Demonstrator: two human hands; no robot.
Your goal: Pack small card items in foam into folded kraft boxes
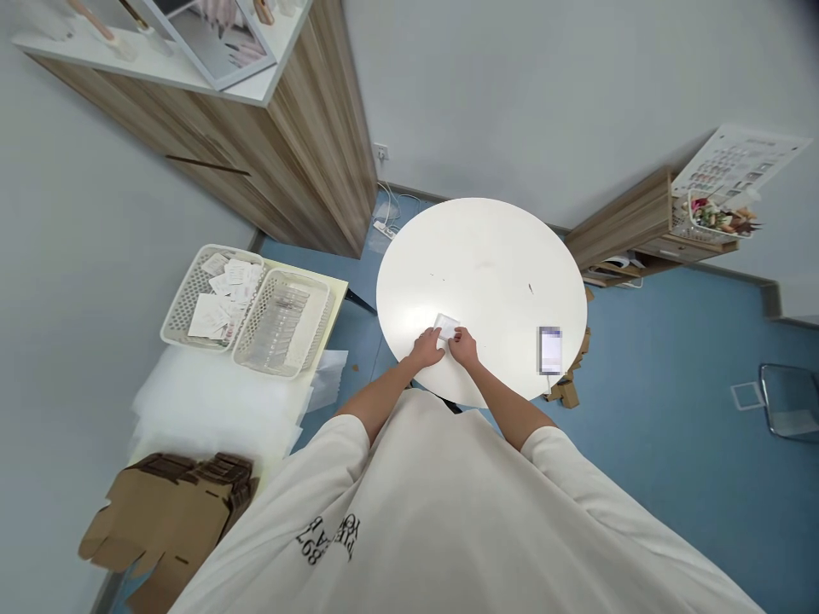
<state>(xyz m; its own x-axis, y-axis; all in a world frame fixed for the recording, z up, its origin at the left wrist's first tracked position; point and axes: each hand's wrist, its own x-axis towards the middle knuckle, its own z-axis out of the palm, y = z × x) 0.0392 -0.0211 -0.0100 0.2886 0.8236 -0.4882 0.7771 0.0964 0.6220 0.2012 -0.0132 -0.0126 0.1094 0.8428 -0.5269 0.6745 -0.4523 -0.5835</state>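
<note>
A small, flat, whitish see-through packet [447, 324] lies at the near side of the round white table [483, 247]. My left hand [426, 348] is at its left edge, fingers on the packet and thumb pointing right. On the opposite edge, my right hand [463, 347] has its fingers bent in and pinching the packet's near right corner. What is inside the packet is too small to make out. A phone [550, 350], blurred over, rests to the right of my right hand near the table's edge.
At left, a side table carries a white basket [167, 320] of cards, a second basket [241, 358] of clear packs, translucent sheets [211, 396] and folded cardboard boxes [166, 512]. A wooden cabinet [320, 128] stands behind. Small cartons [566, 394] and a chair [790, 401] are at right.
</note>
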